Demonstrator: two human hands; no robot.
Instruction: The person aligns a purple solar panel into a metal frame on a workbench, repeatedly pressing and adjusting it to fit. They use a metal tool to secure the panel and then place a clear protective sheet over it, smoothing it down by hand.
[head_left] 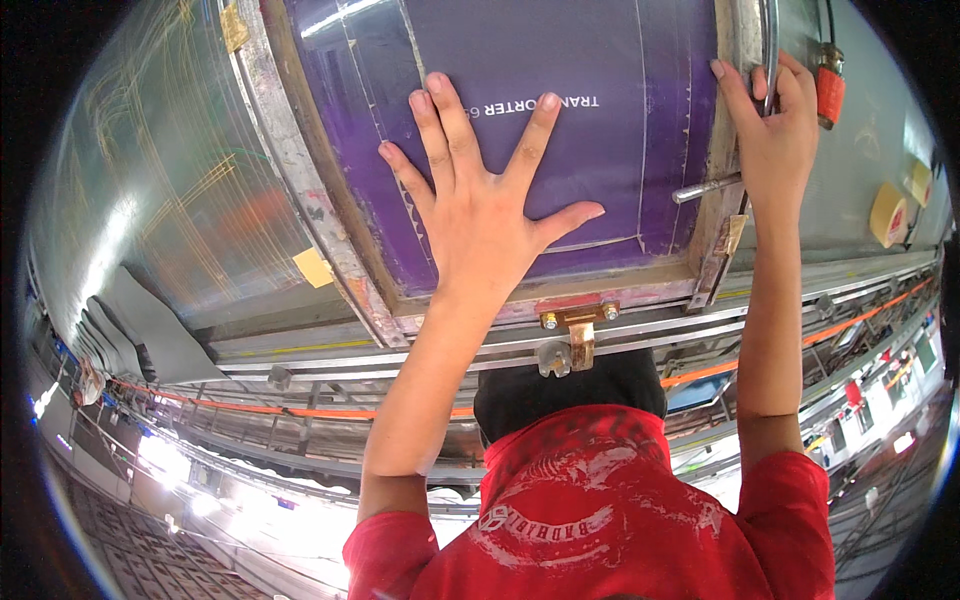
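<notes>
My left hand [475, 200] lies flat with spread fingers on the purple mesh of a screen-printing frame [290, 150]. Pale lettering and strips of worn tape show on the purple screen [600, 180]. At the frame's right side, my right hand [775, 140] has its fingers curled around a bent metal rod [771, 40], while its thumb reaches over the frame's right bar. A shorter rod end [705, 188] sticks out leftward over that bar, just below the hand. The front bar carries a brass-coloured metal bracket [581, 340] with bolts.
The frame rests on a long greenish table [190, 200] with scratched yellow lines. Grey cut pieces [150, 320] overlap at its left front edge. Two rolls of tape [887, 214] and a red cylinder on a cable [829, 95] are at right. A metal rail [300, 372] runs along the front.
</notes>
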